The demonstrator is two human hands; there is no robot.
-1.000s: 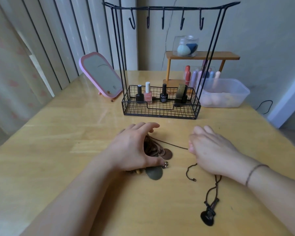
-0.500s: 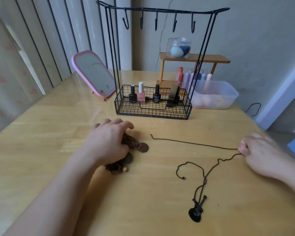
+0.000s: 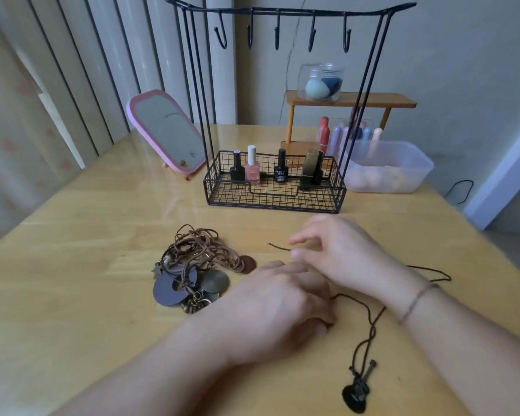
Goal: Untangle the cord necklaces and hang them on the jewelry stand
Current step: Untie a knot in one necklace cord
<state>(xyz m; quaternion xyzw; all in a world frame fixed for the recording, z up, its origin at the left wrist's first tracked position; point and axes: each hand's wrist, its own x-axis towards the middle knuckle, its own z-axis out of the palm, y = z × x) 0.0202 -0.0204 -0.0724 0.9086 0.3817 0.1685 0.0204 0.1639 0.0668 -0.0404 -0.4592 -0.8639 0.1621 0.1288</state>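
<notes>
Both forearms reached in from the near edge and met at mid-table! The left hand [image 3: 278,304] lay knuckles-up with its fingers curled down over the dark cord necklace [image 3: 370,322], right where the cord ran in under them; whether it actually gripped the cord, I could not tell. The right hand [image 3: 339,253] crossed just beyond it, wrist touching the left knuckles, thumb and forefinger apart and reaching toward the cord's free end, holding nothing. The dark necklace's black pendant sat near the table's front edge, to the right. The tangled pile of brown cord necklaces [image 3: 195,265] lay untouched just left of the hands. Beyond stood the jewelry stand [image 3: 275,187], hooks bare, on the wooden table [image 3: 72,265].
</notes>
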